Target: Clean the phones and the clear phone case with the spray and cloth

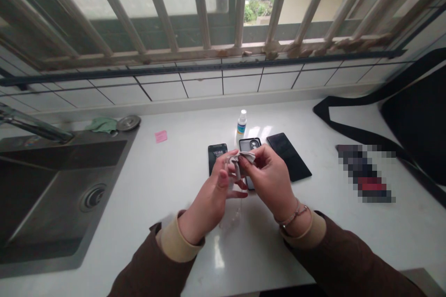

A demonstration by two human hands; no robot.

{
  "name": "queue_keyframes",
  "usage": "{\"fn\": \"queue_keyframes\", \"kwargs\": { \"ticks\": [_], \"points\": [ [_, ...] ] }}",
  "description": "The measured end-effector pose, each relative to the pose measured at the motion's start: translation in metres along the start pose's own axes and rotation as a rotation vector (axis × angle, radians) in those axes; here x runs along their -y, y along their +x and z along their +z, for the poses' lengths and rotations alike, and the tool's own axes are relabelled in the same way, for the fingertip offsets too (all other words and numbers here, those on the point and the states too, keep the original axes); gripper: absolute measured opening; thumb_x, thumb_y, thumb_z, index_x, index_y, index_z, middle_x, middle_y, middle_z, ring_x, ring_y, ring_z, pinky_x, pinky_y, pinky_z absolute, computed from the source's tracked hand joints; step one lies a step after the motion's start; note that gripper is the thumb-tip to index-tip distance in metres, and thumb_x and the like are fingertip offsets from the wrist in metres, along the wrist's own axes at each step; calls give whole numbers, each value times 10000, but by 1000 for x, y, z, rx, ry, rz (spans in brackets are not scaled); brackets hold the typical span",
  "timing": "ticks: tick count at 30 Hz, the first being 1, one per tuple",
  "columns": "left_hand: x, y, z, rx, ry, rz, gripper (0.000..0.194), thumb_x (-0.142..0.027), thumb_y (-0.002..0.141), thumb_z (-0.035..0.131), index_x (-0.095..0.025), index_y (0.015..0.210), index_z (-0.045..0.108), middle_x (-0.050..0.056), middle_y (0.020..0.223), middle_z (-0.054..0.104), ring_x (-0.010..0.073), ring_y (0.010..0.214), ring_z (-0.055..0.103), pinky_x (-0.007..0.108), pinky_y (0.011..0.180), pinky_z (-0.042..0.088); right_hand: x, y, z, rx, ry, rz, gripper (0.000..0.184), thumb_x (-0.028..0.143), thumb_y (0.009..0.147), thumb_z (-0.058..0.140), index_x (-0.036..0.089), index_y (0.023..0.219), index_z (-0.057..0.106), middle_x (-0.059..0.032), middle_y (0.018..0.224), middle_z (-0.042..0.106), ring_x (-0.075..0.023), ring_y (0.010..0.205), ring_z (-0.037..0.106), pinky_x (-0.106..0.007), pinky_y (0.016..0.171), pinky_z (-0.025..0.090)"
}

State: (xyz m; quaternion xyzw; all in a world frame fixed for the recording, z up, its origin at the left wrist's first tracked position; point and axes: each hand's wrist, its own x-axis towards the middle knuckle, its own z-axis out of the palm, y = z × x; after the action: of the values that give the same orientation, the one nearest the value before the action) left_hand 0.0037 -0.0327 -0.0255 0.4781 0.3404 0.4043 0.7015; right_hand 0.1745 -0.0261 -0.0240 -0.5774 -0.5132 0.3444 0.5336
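"What's the person wearing?"

"A dark brown left sleeve (149, 269) at seven o'clock and a matching right sleeve (348, 260) at five o'clock, with a wide beige left cuff (176, 241) and right cuff (306, 232)."

"Any jewellery?"

"A thin tan cord bracelet (292, 216), just past the right cuff."

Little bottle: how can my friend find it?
Find the white countertop under the barred metal window. Near the back, a small white bottle with a blue label stands upright, and flat black phones lie just in front of it.
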Motion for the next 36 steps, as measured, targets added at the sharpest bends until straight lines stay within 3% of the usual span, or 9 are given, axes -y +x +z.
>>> {"fn": "queue_keyframes", "kwargs": {
  "ticks": [6, 10, 14, 19, 27, 31, 36],
  "points": [
    [-3, -4, 3, -48, 96, 62, 676, -707, 1018, 491, -341, 1587, 490, 142, 1377, 643, 268, 1064, 694, 462, 907, 655, -7, 8, 2, 128, 156, 191, 417, 527, 878, 820, 243, 820, 521, 19, 730, 631, -162, 631, 583, -284, 558, 462],
    [-3, -2, 0, -183, 122, 153, 706, -713, 1002, 525, -319, 1588, 497, 144, 1345, 675, 280, 1141, 683, 356, 852, 628, -8, 5, 6, 274, 188, 276, 483, 567, 836, 853, 240, 808, 499, 36, 719, 613, -141, 616, 551, -261, 544, 426],
    [-7, 3, -6, -319, 72, 211, 754, -772, 975, 522, -325, 1580, 479, 106, 1191, 694, 222, 969, 717, 296, 732, 614, -9, 0, 11, 377, 72, 260, 417, 436, 841, 869, 232, 781, 511, 44, 696, 613, -130, 618, 539, -248, 555, 418],
    [-18, 9, -8, -404, -89, 241, 715, -769, 1003, 491, -345, 1576, 435, 59, 1079, 698, 219, 927, 739, 382, 812, 667, -9, -3, 11, 504, -160, 116, 320, 257, 830, 902, 216, 786, 588, 47, 675, 631, -124, 613, 542, -234, 528, 371],
    [-16, 10, -7, -287, -142, 59, 673, -740, 1034, 454, -296, 1538, 493, 80, 1030, 696, 208, 863, 695, 284, 646, 601, -2, -4, 5, 488, -269, -457, 305, 193, 873, 902, 219, 826, 602, 14, 820, 673, -156, 746, 632, -294, 686, 484],
    [-9, 9, -8, -192, -70, -24, 673, -733, 1048, 421, -281, 1537, 515, 89, 1066, 681, 201, 896, 684, 264, 669, 586, -1, -2, 2, 319, -320, -405, 319, 173, 900, 868, 229, 805, 568, 29, 767, 620, -149, 682, 583, -291, 628, 442],
    [-8, 7, -8, -84, -8, -144, 718, -761, 1033, 414, -292, 1573, 475, 125, 1205, 649, 251, 970, 698, 482, 840, 662, -2, 5, -5, 129, -375, -328, 288, 143, 917, 817, 225, 809, 563, 29, 749, 596, -149, 657, 556, -294, 629, 424]
  ]
}}
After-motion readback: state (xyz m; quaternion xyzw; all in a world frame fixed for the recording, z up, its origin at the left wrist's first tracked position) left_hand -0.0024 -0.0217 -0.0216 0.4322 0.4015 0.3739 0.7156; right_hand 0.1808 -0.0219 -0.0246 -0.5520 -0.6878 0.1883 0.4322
